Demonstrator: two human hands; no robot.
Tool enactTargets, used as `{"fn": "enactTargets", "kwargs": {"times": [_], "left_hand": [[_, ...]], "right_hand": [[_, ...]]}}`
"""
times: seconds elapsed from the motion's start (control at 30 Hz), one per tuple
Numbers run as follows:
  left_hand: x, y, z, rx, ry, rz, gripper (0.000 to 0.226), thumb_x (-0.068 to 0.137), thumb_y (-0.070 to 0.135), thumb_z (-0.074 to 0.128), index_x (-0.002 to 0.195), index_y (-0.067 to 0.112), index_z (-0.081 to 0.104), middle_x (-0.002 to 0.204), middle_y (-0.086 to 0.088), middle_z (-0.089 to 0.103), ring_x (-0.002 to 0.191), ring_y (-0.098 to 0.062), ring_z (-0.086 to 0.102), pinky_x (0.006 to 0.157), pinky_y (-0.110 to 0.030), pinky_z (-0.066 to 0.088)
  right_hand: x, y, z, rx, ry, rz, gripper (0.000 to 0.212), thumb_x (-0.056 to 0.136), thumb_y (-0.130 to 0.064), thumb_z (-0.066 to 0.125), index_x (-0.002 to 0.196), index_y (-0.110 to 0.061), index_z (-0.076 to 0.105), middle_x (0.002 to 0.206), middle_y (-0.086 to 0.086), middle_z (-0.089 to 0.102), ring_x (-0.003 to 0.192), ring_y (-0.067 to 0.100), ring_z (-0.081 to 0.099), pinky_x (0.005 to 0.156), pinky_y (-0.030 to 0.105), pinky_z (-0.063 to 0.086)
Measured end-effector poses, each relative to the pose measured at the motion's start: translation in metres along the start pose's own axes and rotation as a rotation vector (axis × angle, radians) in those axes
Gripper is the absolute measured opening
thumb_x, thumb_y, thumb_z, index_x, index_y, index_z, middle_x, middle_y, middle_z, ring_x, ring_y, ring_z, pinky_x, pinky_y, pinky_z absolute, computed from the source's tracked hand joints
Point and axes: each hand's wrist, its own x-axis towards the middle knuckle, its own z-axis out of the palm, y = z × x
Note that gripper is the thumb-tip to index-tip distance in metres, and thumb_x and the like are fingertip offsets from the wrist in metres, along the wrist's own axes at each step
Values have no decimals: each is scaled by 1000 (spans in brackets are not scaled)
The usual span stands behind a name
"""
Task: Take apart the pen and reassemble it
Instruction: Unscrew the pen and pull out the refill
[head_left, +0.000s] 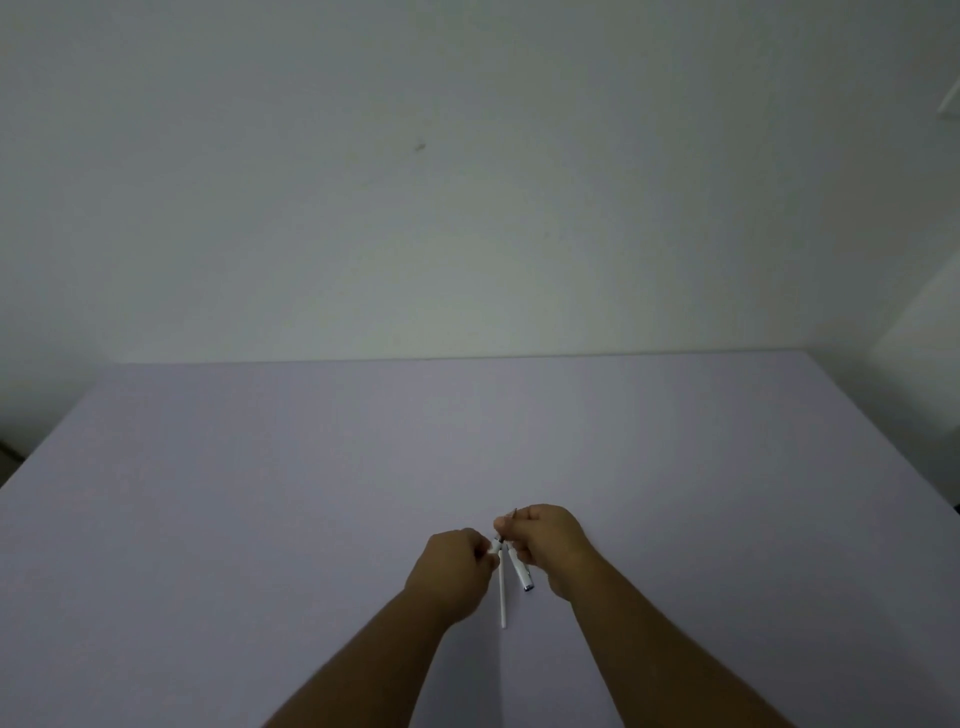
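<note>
Both hands meet low over the lilac table, near its front middle. My left hand is closed around the top end of a thin white refill, which hangs straight down toward me. My right hand is closed on a white pen barrel with a silver end; that end slants down and to the right. A small dark tip sticks out above the right fingers. The two parts nearly touch at their upper ends, between the hands. Fingers hide the joints.
A pale bare wall rises behind the table's far edge. The table's left edge and right edge slant outward. A dark strip of floor shows at far left.
</note>
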Motion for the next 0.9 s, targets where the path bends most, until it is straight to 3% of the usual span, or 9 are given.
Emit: {"fn": "enactTargets", "kwargs": {"times": [0.1,0.2,0.27,0.4,0.57,0.63,0.73,0.9], "left_hand": [[-2,1,-1,-4,9,-4,22,92,29,54,98,13,67,87,-4,66,67,-12,52,64,-22,41],[-1,2,-3,4,9,5,22,92,29,53,99,13,66,89,-5,67,66,-11,51,62,-22,40],[-2,2,-3,8,10,15,22,92,29,53,98,12,66,83,-2,63,64,-10,50,58,-19,38],[-3,3,-3,5,16,6,21,92,28,54,98,12,67,79,2,58,64,-10,50,57,-19,39],[-4,3,-4,7,6,10,22,92,29,53,99,13,66,85,-2,64,67,-10,51,63,-21,40],[-4,4,-4,11,7,14,22,92,29,53,98,12,66,84,-4,64,66,-9,50,60,-19,38],[-5,4,-5,12,16,13,22,93,29,53,97,12,67,78,1,58,60,-7,46,53,-17,35],[-6,5,-6,2,7,21,23,93,29,52,100,12,65,83,-2,62,68,-10,51,64,-22,40]], "right_hand": [[-1,-6,0,75,-24,58,13,84,-5,61,77,-8,72,77,15,58,59,16,46,71,31,46],[-1,-4,-2,13,6,23,17,82,-22,69,71,-10,68,69,9,58,61,17,48,72,32,47],[-4,-3,-3,-9,17,-3,19,82,-22,69,67,-11,66,67,8,59,62,18,49,73,33,48],[-3,-8,-1,65,1,55,13,86,-6,60,89,0,71,82,17,58,67,19,46,73,32,44],[-8,-4,-3,-54,-20,-1,18,81,-23,70,69,-11,65,67,7,59,65,18,50,72,33,48],[-5,-2,-2,-55,-14,1,11,82,-12,66,71,-11,66,70,9,58,64,18,49,71,32,47],[-4,-5,0,50,-50,-2,18,82,-1,64,73,-16,69,75,9,63,61,14,50,66,25,48],[-7,-3,-2,-46,-11,-17,17,80,-26,71,67,-15,67,72,7,62,67,19,52,71,33,49]]}}
